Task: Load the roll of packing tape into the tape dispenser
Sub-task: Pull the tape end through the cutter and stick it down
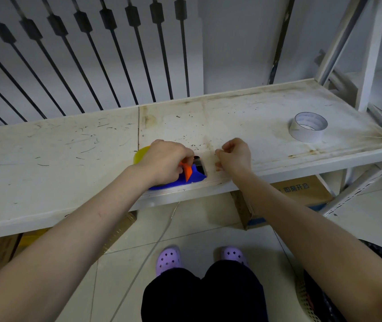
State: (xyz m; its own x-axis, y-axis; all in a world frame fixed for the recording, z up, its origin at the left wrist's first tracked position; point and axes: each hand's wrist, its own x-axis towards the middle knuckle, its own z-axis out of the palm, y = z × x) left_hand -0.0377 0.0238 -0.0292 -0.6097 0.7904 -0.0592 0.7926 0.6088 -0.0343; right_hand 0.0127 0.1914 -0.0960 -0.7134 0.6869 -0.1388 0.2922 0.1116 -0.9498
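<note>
A blue tape dispenser [180,181] with an orange flap [187,170] and a yellow part [140,154] lies on the white shelf [69,159] near its front edge. My left hand [164,160] rests on top of it, fingers gripping at the orange flap and the metal blade end. To its right, my right hand [234,155] hovers with thumb and fingers pinched; whether clear tape is stretched between them I cannot tell. A separate white roll of tape [308,126] stands far right on the shelf, untouched.
Black railing bars [115,54] rise behind the shelf. A white rack upright [368,66] stands at the back right. Cardboard boxes [301,194] sit under the shelf, a black mesh bin [320,287] at lower right. My feet in purple clogs [168,260] are on the tiled floor.
</note>
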